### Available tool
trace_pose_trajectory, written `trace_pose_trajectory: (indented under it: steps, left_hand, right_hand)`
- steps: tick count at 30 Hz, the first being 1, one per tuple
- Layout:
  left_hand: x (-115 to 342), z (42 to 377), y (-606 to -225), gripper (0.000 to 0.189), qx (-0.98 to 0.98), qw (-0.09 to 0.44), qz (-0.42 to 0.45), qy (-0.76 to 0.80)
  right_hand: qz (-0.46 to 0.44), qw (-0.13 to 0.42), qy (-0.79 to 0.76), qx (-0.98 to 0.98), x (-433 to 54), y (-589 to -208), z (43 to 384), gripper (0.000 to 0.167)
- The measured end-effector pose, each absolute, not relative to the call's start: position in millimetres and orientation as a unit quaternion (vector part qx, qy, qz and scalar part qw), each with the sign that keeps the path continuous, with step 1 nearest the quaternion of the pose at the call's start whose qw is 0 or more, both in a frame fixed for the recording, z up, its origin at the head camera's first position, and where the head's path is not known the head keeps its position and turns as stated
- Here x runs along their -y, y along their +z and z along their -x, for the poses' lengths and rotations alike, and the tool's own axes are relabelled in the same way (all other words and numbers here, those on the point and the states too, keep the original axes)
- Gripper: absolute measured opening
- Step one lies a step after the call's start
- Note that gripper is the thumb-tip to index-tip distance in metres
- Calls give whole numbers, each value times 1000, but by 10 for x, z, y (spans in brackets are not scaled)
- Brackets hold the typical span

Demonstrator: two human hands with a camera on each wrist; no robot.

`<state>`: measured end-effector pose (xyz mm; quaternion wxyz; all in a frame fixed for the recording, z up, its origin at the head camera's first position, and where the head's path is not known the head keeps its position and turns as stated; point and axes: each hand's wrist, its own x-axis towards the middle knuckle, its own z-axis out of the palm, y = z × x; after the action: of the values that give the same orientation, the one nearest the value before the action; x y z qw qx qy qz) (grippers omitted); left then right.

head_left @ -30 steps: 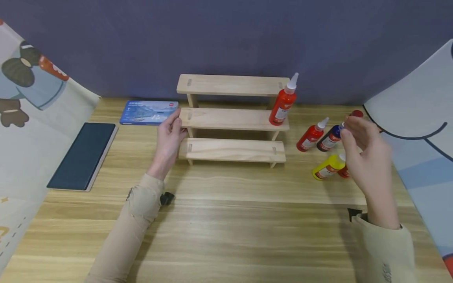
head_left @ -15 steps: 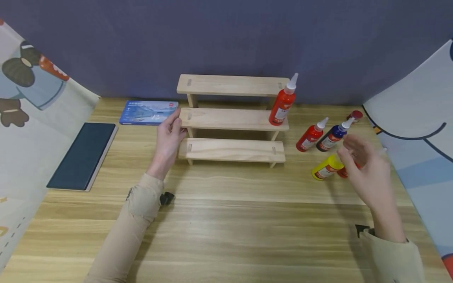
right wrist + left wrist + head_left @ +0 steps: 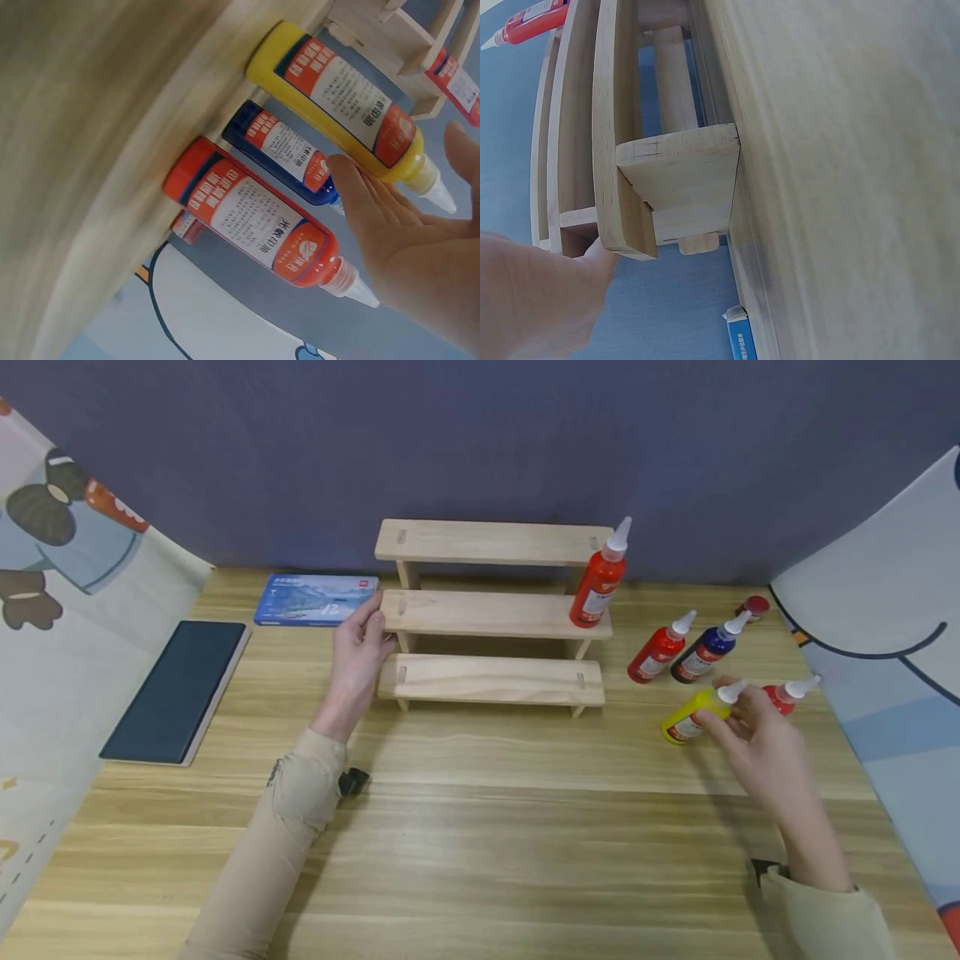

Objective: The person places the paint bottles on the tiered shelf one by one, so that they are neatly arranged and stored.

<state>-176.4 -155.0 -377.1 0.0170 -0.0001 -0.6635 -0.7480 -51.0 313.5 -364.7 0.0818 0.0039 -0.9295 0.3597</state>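
Gripping shelf, straddling yellow bottle: hands

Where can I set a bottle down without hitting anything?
Free: the table in front of the wooden rack, between left sleeve and right sleeve; the rack's top step and bottom step; its middle step left of the red bottle.
Crowded: right of the rack, where the yellow bottle, blue bottle and two more red bottles stand near the right hand.

Blue box, near the tabletop's rear edge, toward the left corner: white number "12"; smaller lettering illegible. Yellow bottle, blue bottle, red bottle, toward the right edge: Chinese lettering, indistinct.
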Motion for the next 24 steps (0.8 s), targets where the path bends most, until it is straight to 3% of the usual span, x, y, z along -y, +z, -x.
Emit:
trace_pose_trajectory:
  steps: [24]
  left_hand:
    - [1556, 1763, -3784, 52, 664, 18, 7, -747]
  right_hand:
    - [-7, 80, 341, 936, -3153, -3729, 503, 32]
